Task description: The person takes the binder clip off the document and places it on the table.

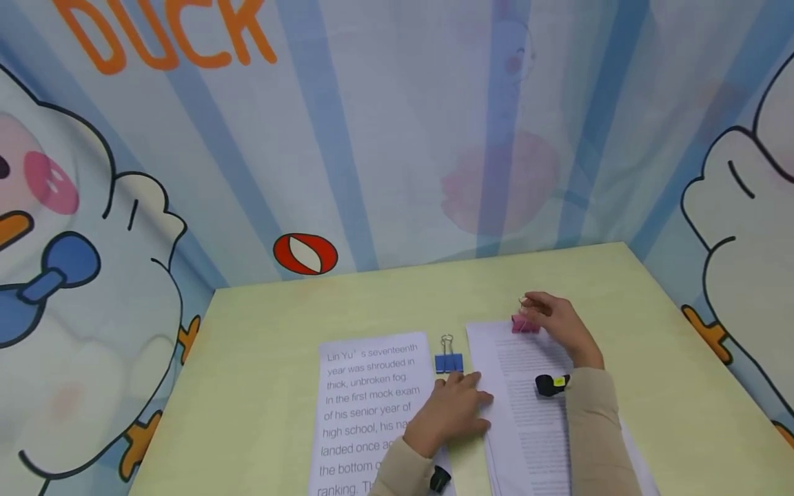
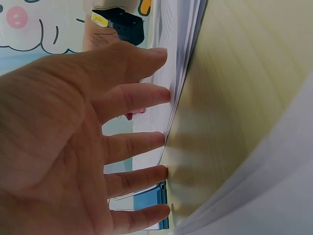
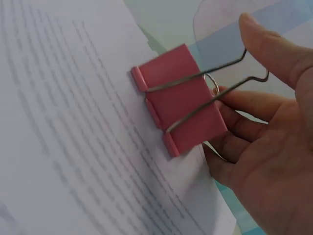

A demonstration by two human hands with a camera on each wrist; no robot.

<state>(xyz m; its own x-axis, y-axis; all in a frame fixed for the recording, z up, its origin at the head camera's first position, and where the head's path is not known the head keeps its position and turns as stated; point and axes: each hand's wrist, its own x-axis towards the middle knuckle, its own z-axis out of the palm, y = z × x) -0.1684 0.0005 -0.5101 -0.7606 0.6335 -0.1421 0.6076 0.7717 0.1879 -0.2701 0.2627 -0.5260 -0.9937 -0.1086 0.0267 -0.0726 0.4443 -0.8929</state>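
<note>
A pink binder clip [image 3: 183,100] sits on the top edge of a stack of printed sheets [image 1: 546,427], its wire handles pointing away from the page. My right hand [image 1: 555,324] is at those handles, thumb by the front one and curled fingers behind the clip. Spread and fairly straight, the fingers of my left hand [image 1: 451,410] reach the left edge of the same stack. Just beyond the left fingertips, between the two sets of paper, stands a blue binder clip [image 1: 449,363] with its handles up. In the left wrist view it shows behind the lower fingers.
Left of the blue clip lies another set of sheets [image 1: 366,399] in large print, partly under the left forearm. Both sets rest on a pale yellow table [image 1: 248,372]. A cartoon-printed cloth [image 1: 397,138] hangs behind the table's back edge and along its sides.
</note>
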